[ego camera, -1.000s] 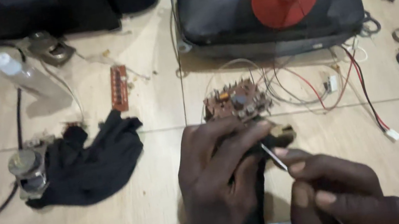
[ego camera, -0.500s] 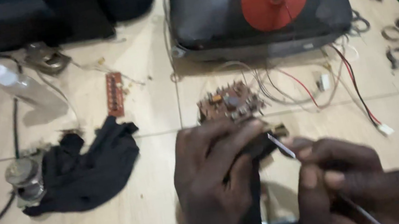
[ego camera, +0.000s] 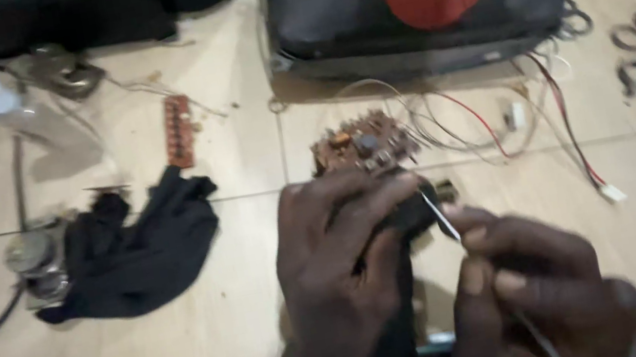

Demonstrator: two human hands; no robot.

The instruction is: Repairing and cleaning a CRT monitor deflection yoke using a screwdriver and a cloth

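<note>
I see the small dark component point(ego camera: 415, 209) clamped in the curled fingers of my left hand point(ego camera: 344, 274), low over the wooden benchtop point(ego camera: 273, 317) near its front edge. My right hand point(ego camera: 535, 297) pinches a thin metal probe point(ego camera: 440, 216), its tip touching that part. A slip could, I judge, jab the left fingers or skid off into the brown circuit board point(ego camera: 364, 144) just behind, tugging its red and white wires point(ego camera: 492, 126). Motion blur hides the exact contact. A black cloth point(ego camera: 142, 244) lies well to the left.
</note>
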